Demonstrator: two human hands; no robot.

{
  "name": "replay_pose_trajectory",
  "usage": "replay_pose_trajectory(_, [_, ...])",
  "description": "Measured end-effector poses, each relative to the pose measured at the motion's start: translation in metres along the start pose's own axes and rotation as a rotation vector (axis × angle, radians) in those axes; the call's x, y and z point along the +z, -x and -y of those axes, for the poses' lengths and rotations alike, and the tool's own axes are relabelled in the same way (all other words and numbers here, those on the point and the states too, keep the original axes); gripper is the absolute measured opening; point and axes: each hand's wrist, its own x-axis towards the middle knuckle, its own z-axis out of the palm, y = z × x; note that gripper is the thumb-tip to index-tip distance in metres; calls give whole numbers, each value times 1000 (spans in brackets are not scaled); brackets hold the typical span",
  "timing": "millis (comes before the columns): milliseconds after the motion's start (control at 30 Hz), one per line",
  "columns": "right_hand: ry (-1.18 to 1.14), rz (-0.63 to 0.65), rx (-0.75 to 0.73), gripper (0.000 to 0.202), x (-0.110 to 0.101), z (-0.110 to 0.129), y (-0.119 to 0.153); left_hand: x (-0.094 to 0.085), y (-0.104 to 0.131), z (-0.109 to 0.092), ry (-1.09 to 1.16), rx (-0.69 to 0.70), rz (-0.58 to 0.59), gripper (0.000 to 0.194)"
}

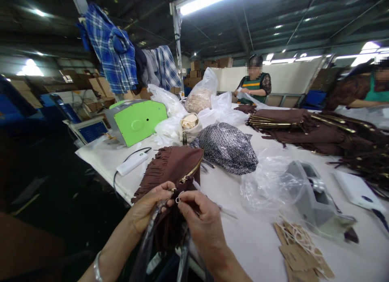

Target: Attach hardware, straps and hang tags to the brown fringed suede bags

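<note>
A brown fringed bag [174,162] with a gold zipper lies over the table's near edge, its fringe hanging toward me. My left hand [152,201] is closed on the bag beside the zipper's end, with a small gold metal fitting between thumb and finger. Close against it, my right hand [202,215] pinches a small pale ring [178,200]; whether that is metal or cord I cannot tell. Straps in clear plastic wrap [148,237] hang below both hands. Part of the bag is hidden behind my fingers.
Brown paper tags [296,255] with white strings lie at right, near a grey tape dispenser [317,197] and crumpled clear plastic [264,180]. A patterned grey bundle [226,146], a green machine [136,122] and stacked brown bags [282,126] stand farther back. Two co-workers sit across the table.
</note>
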Motion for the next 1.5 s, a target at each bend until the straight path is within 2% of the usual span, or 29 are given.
replay_pose_trajectory(200, [42, 89, -132, 12, 8, -5, -4, 1, -1, 4, 84, 56, 19, 33])
replay_pose_trajectory(500, [205, 96, -196, 14, 13, -6, -7, -6, -4, 11, 65, 64, 95, 27])
replay_pose_trajectory(667, [252, 44, -236, 14, 17, -10, -12, -7, -7, 10, 81, 71, 44, 29])
replay_pose_trajectory(867, [317, -30, -50, 5, 16, -12, -11, -1, -9, 14, -3, 100, -9, 32])
replay_pose_trajectory(1200, [513, -49, -101, 12, 2, -12, -4, 16, -7, 29, -250, 233, -195, 34])
replay_pose_trajectory(1333, [411, -115, 85, 12, 3, -13, -1, 16, -5, 33, -408, 321, -144, 23])
replay_pose_trajectory(1400, [330, -120, 181, 13, 2, -14, 1, 15, -3, 32, -547, 394, -155, 15])
replay_pose_trajectory(1500, [276, -65, 158, 12, 0, -14, 4, 14, -1, 30, -717, 475, -227, 6])
